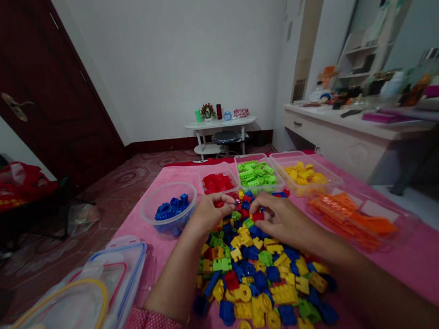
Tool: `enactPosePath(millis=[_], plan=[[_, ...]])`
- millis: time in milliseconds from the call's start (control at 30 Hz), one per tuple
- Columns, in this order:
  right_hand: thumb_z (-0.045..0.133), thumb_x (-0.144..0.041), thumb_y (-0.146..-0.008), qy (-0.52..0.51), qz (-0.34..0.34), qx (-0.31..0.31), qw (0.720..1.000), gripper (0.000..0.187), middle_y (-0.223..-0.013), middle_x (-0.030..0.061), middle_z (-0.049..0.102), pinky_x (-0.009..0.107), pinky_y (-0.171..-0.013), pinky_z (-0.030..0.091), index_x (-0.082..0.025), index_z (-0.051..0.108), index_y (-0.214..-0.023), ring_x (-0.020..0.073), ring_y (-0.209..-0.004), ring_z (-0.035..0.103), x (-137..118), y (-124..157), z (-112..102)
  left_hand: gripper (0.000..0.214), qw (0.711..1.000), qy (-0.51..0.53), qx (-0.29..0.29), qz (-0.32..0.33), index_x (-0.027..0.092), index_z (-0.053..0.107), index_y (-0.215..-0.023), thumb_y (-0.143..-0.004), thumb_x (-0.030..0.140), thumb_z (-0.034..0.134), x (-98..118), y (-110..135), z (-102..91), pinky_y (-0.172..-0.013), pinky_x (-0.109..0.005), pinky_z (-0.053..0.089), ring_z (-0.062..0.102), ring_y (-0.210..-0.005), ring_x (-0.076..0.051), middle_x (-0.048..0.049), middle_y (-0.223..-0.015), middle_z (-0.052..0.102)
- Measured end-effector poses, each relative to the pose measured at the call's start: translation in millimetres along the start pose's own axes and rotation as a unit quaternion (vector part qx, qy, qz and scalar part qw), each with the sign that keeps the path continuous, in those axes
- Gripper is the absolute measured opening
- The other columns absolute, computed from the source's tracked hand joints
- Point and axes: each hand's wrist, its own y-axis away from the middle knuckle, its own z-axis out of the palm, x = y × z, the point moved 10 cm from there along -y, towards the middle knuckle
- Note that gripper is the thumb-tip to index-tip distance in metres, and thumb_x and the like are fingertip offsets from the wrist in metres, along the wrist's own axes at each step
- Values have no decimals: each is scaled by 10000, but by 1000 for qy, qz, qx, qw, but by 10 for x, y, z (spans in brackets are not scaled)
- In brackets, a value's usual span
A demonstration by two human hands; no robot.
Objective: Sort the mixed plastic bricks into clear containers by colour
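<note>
A loose pile of toy building bricks (257,275) in yellow, blue, green and red spreads across the pink cloth (167,284). Over the far left side of the pile, my left hand (210,211) is closed around a red brick (218,204), partly covered by the fingers. My right hand (275,214), at the pile's far right side, pinches another red brick (258,216) between thumb and fingers. Just beyond my hands stands a clear box of red bricks (217,182). Beside it is a box of green bricks (257,174).
A round tub of blue bricks (172,211) stands at left. Boxes of yellow bricks (303,173) and orange bricks (349,219) are on the right. Stacked clear lids (71,310) lie at near left. Farther off are a white table (221,123) and a stool (227,137).
</note>
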Motion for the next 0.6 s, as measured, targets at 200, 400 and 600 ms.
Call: enactPosePath(millis=[200,400,600], plan=[[495,-140,-755,62,-5,92,994,226,-885,38,610,250,-662,402,-173,657,-910,131,-690,537,222,-60,-230,183,956,-278,-77,56,158,723,-760,-620,236,635,-41,26,161,-531,-205,361,546,-594,-122,-10,-653,658],[561,-240,-774,153,45,22,987,150,-873,37,638,252,-697,400,-213,696,-835,163,-788,586,407,-49,-29,257,946,-315,-50,64,181,737,-874,-665,255,606,54,81,215,-531,-207,349,532,-587,-126,-4,-633,633],[660,-276,-705,173,48,-44,983,271,-1014,33,679,282,-761,411,-266,688,-975,213,-930,608,338,13,70,258,945,-315,-71,57,182,734,-883,-677,272,608,56,100,287,-528,-211,336,506,-565,-117,5,-631,612]])
